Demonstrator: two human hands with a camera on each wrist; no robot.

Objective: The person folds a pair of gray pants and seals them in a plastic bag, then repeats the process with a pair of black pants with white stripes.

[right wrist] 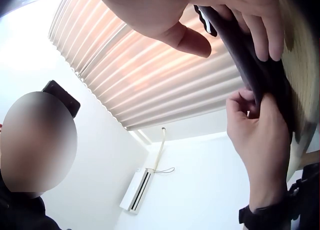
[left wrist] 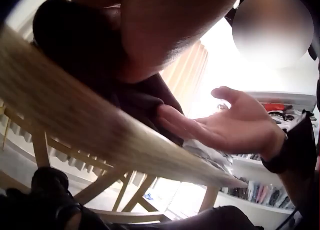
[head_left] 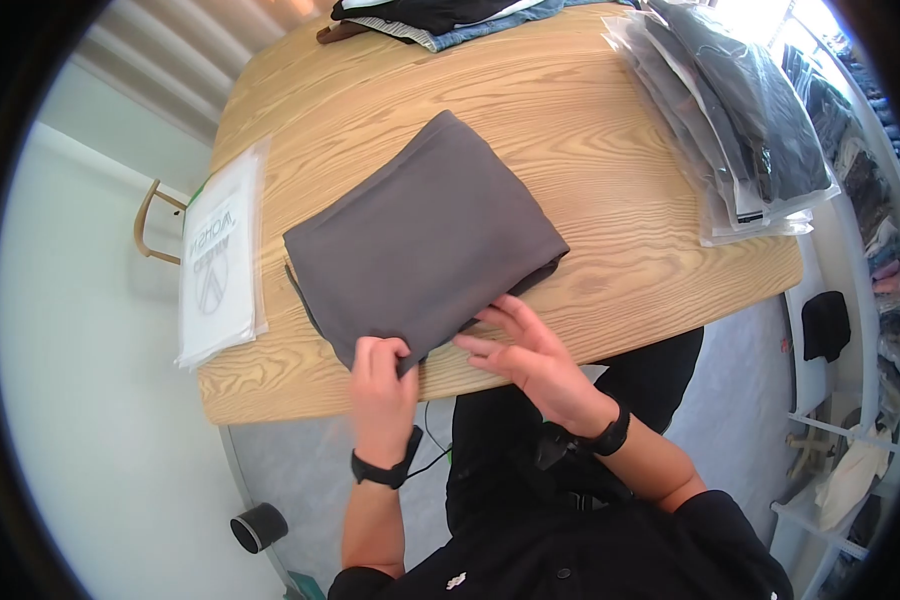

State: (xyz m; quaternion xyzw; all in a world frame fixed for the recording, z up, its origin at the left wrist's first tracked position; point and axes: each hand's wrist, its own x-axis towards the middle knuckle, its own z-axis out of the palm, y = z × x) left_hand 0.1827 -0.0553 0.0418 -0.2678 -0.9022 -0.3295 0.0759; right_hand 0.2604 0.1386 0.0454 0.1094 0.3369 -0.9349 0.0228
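Observation:
A folded dark grey garment (head_left: 425,230) lies flat on the wooden table, several layers showing along its left and near edges. At its near left corner, my left hand (head_left: 378,395) pinches the cloth between thumb and curled fingers; the right wrist view shows this left hand (right wrist: 262,140) gripping the dark edge. My right hand (head_left: 540,365) is at the near edge, further right. Its fingers are nearly straight, fingertips against the cloth, with the thumb held apart. From the left wrist, the right hand (left wrist: 235,122) appears palm up beside the table edge.
Clear plastic bags with white printed sheets (head_left: 220,260) lie at the table's left edge. Bagged dark garments (head_left: 740,110) are stacked at the far right. More clothes (head_left: 440,25) lie at the back. A wooden chair (head_left: 150,225) stands left, shelves (head_left: 870,250) right.

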